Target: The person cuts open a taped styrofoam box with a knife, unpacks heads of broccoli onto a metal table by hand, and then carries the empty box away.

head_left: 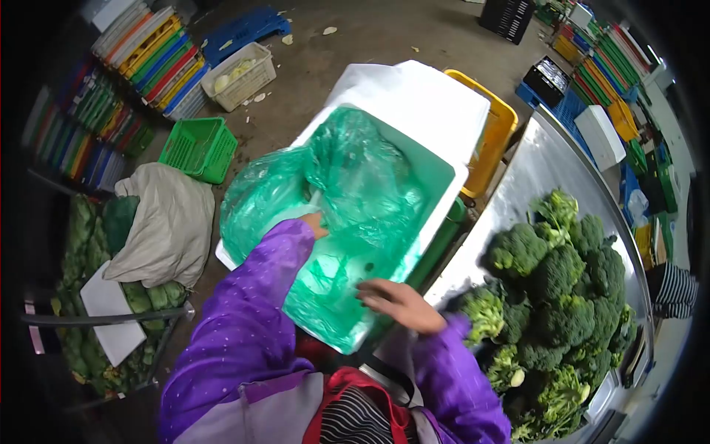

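Note:
A thin green plastic bag [362, 166] is spread inside a white foam box [460, 174], and part of it hangs over the box's left side. My left hand [316, 225] is closed on a gathered fold of the bag; its fingertips are partly hidden by the film. Over the near right part of the box is my right hand [399, 303], its fingers stretched out and holding nothing. Whether those fingers touch the bag, I cannot tell. Many broccoli heads [558, 274] are heaped to the right of this hand.
The broccoli lies on a metal table [510, 185]. Beyond the foam box is a yellow crate [503, 126]. At left are a green basket [198, 148], a pale cloth sack [170, 222] over leafy vegetables, and a white crate [240, 74]. Stacked coloured crates [155, 55] stand behind.

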A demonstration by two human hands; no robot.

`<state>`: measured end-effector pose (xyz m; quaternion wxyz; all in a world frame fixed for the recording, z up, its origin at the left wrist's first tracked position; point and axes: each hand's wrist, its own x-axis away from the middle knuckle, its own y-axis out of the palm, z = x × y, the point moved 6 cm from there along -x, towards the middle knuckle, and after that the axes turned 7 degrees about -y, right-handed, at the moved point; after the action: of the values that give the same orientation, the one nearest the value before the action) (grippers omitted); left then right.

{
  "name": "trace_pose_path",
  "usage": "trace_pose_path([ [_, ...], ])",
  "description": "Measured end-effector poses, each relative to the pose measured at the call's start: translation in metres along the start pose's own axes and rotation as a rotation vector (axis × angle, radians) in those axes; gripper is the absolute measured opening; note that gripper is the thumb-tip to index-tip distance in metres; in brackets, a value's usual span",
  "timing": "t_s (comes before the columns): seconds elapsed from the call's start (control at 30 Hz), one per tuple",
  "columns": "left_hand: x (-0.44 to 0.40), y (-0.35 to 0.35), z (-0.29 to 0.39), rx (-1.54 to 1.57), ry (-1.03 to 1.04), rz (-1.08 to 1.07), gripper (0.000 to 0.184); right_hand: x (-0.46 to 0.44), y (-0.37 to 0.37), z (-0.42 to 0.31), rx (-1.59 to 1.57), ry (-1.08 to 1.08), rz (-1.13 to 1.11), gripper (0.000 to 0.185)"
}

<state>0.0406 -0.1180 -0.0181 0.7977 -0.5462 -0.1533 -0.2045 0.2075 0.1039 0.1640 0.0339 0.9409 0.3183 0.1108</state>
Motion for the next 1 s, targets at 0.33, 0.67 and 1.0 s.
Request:
trace_pose_path([
  [0.33, -0.062, -0.254, 0.127, 0.673, 0.522, 0.174, 0.069, -0.187, -0.208, -0.009, 0.104, -0.144, 0.974, 0.058],
  [0.67, -0.088, -0.154, 0.086, 0.017, 0.395, 0.209, 0.056, -0.227, -0.175, 0.035, 0.565, -0.124, 0.543, 0.033],
  [1.0, -0.079, -0.154, 0.086, 0.029, 0.434, 0.562, 0.066, -0.269, -0.179, 0.056, 0.149, -0.306, 0.749, 0.035],
])
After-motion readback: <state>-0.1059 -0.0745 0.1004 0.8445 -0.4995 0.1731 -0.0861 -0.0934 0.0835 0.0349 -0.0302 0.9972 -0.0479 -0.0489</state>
